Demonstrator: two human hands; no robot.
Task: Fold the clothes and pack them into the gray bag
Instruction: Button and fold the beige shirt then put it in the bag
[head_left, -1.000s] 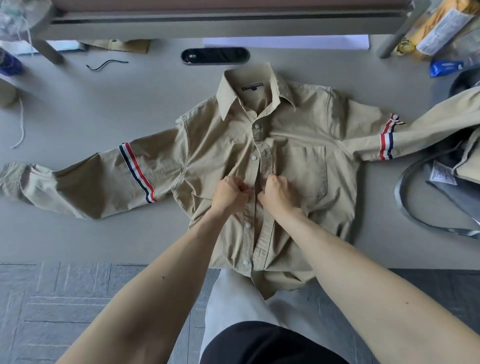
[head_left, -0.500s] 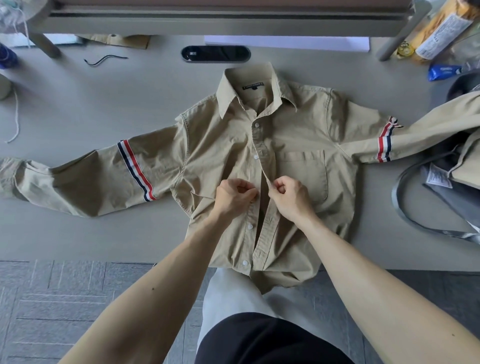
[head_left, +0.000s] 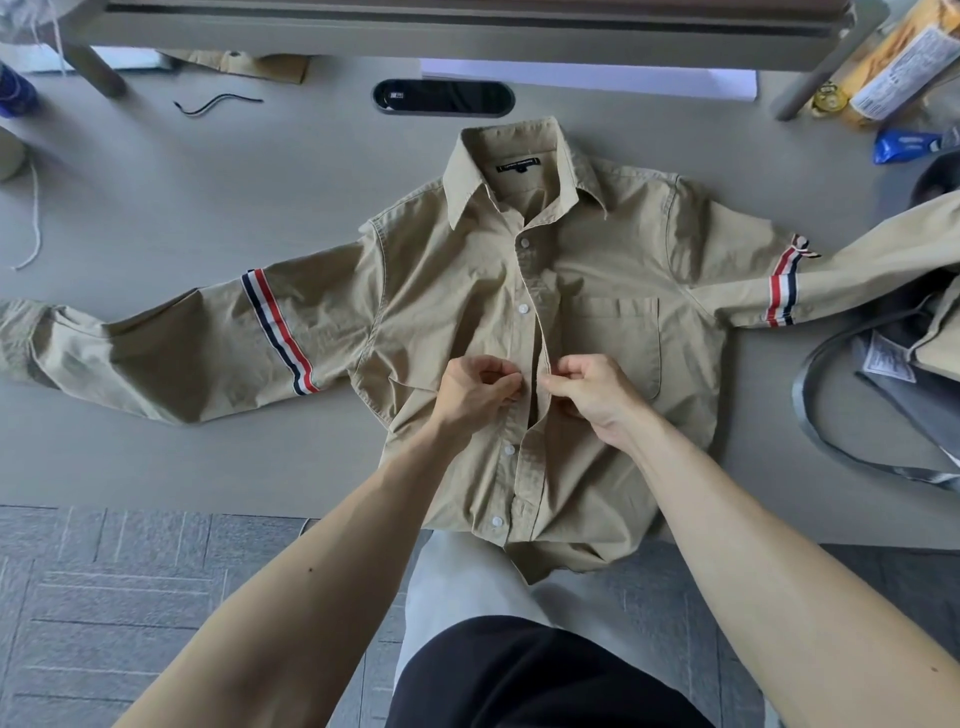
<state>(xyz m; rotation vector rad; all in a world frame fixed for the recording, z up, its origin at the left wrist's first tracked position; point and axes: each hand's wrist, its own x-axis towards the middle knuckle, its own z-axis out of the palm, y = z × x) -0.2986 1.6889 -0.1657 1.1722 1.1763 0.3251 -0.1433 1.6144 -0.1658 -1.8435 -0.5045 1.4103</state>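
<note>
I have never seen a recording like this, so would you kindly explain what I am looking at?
No machine here: a person wears a camera on the head, so this single picture looks down at their own bare forearms. A khaki shirt lies front up on the gray table, sleeves spread. The left hand and right hand each pinch one front edge at mid-chest, apparently fastening a button. The gray bag lies at the right, partly under one sleeve.
</note>
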